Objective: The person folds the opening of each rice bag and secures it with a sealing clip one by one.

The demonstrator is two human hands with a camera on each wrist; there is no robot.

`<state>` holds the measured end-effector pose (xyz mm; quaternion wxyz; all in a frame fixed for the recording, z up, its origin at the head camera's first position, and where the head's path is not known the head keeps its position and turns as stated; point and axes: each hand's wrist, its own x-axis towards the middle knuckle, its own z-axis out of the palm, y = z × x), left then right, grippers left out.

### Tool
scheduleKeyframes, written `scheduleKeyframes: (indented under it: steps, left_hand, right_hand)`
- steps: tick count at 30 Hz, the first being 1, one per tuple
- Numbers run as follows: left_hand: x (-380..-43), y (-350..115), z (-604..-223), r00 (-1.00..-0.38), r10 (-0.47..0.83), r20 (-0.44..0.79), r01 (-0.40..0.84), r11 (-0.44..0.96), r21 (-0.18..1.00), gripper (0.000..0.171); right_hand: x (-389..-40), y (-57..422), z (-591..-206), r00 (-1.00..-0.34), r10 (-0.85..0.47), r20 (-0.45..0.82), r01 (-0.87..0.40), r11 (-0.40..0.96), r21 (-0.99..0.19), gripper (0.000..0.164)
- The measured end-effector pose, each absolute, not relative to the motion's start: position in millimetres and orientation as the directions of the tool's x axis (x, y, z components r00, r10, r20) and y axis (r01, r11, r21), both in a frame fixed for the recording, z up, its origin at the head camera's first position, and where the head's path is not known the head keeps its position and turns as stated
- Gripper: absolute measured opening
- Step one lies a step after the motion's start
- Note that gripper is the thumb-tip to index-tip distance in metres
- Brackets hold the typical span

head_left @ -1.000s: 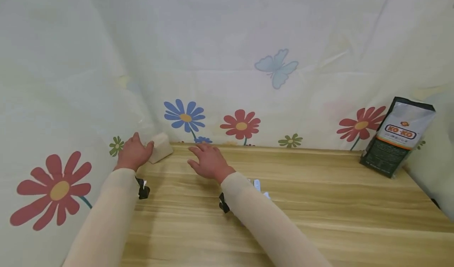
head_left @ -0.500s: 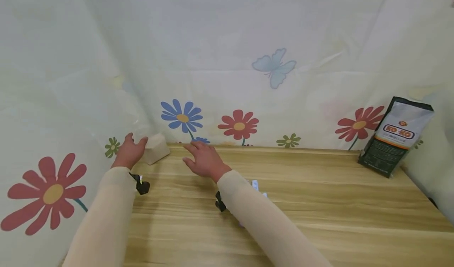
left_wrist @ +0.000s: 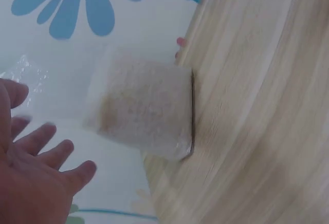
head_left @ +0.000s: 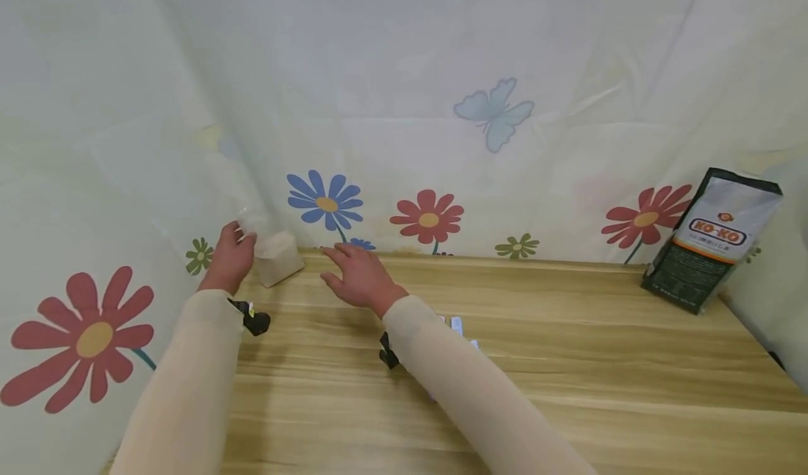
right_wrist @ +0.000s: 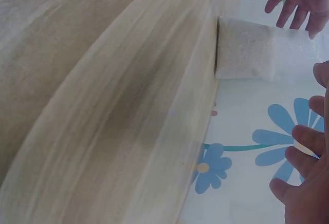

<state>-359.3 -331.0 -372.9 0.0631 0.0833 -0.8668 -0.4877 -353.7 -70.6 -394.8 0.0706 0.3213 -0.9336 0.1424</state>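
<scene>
A clear plastic bag of pale, grainy contents point(head_left: 279, 259) stands upright on the wooden table in the far left corner, its clear upper part rising above the filling. Just left of it is my left hand point(head_left: 232, 259), level with the upper part. In the left wrist view this hand point(left_wrist: 38, 170) has its fingers spread beside the bag point(left_wrist: 144, 106). Whether a fingertip touches the film is unclear. To the bag's right, my right hand point(head_left: 361, 276) hovers with loosely extended fingers and holds nothing. The right wrist view shows the right hand point(right_wrist: 308, 167) apart from the bag point(right_wrist: 244, 49).
A dark green and silver KO-KO bag point(head_left: 712, 240) stands at the table's far right. Small light-blue pieces point(head_left: 456, 325) lie partly hidden behind the right forearm. A flower-printed sheet point(head_left: 404, 110) closes off the back and left sides of the wooden table point(head_left: 568, 349).
My left hand has drawn slightly left and its fingers have risen toward the bag's clear upper part. My right hand has shifted a little left. The bag stays in the corner.
</scene>
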Motion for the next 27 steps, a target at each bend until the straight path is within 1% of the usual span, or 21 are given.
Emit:
scheduleKeyframes:
  steps: [10,17,19,24,26,27]
  left_hand:
    - [-359,-324,-385,-0.973,-0.207,0.1,0.009,0.399,0.917,0.049]
    - [-358,-312,-391,-0.959,-0.252,0.125,0.019,0.387,0.922,0.045]
    - [-359,-311,-393,-0.958,-0.258,0.124,0.019,0.374,0.927,0.039]
    - [-360,-308,-400,-0.95,-0.289,0.117,0.021,0.316,0.949,0.014]
    - [-359,-304,-402,-0.945,-0.303,0.123,0.027,0.301,0.953,0.008]
    - [-358,-302,-403,-0.944,-0.304,0.131,0.037,0.297,0.954,0.008]
  right_hand:
    - [-356,-74,-383,-0.783,-0.576,0.234,-0.621,0.738,-0.263,0.056]
    - [-354,-77,-379,-0.778,-0.578,0.245,-0.628,0.707,-0.326,0.061]
    - [-355,-78,-379,-0.783,-0.574,0.24,-0.622,0.707,-0.338,0.063]
    - [-354,-82,-379,-0.79,-0.567,0.233,-0.613,0.71,-0.347,0.066]
    - [-354,-83,-378,-0.79,-0.566,0.235,-0.612,0.707,-0.356,0.066]
    - [-354,-83,-378,-0.792,-0.563,0.236,-0.61,0.706,-0.36,0.067]
